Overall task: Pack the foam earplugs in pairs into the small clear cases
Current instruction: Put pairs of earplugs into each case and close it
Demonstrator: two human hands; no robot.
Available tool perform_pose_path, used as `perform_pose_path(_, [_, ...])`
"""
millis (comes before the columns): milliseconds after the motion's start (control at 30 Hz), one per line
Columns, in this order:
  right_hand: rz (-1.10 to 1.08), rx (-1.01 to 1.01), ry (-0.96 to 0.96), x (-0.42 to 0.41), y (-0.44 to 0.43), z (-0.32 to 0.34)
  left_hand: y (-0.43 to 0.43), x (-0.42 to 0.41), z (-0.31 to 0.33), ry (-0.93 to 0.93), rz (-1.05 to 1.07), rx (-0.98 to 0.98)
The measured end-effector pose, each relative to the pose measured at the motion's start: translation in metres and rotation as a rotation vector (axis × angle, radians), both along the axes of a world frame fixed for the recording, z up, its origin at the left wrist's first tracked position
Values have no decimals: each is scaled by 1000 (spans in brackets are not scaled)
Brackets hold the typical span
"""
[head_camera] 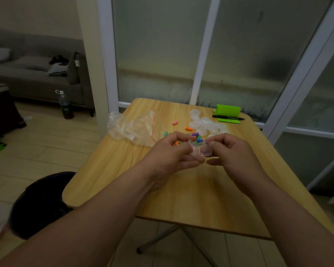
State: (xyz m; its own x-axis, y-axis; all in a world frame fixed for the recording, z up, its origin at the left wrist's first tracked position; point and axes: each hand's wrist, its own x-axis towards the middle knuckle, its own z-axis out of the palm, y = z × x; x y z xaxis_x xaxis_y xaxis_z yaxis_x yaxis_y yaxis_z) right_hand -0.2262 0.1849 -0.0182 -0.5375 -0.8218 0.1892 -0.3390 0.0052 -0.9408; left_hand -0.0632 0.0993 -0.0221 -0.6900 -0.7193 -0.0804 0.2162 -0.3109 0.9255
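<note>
Case first: the small clear plastic case (202, 150) is held above the pale wooden tabletop (181, 189), its long axis running side to side, with the left grip (174, 151) curled round one end and the right grip (229, 149) pinching the other. Whether its lid is open I cannot tell. Loose coloured foam earplugs (196, 134) lie just beyond the fingertips, on the far side; the left grip is nearest the orange and green ones, so it seems better placed to fetch a pair
</note>
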Motion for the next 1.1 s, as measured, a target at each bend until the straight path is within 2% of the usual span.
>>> perform_pose_path(167, [-51,33,416,0,-4,-10,5,-4,-5,-8,15,81])
perform_pose_path(233, [-35,36,438,-4,-3,-7,12,-5,-6,0,-52,130])
perform_pose_path(300, [47,48,366,-8,0,-5,20,-5,-9,6,-172,171])
perform_pose_path(367, [149,81,343,-7,3,-5,26,-4,-14,0,-291,156])
perform_pose_path(433, [187,100,372,-6,2,-7,28,-4,-18,-36,-320,100])
perform_pose_path(533, [206,89,369,-3,-1,-6,27,-6,-16,-93,-269,103])
perform_pose_path(633, [252,82,221,-1,-3,-5,23,-6,-7,-136,-237,206])
perform_pose_path(700, [173,84,128,-5,-7,-4,16,-4,-3,-153,-151,269])
perform_pose_path(767, [7,81,126,-17,-14,-6,6,0,-1,-130,-27,320])
perform_pose_path(833, [-115,93,258,-30,-21,-12,-4,4,-1,-86,104,351])
perform_pose_path(933, [-155,167,440,-32,-30,-22,-12,6,-4,-64,247,387])
perform_pose_path(1100, [-129,261,723,-23,-48,-33,-11,2,-7,-53,276,428])
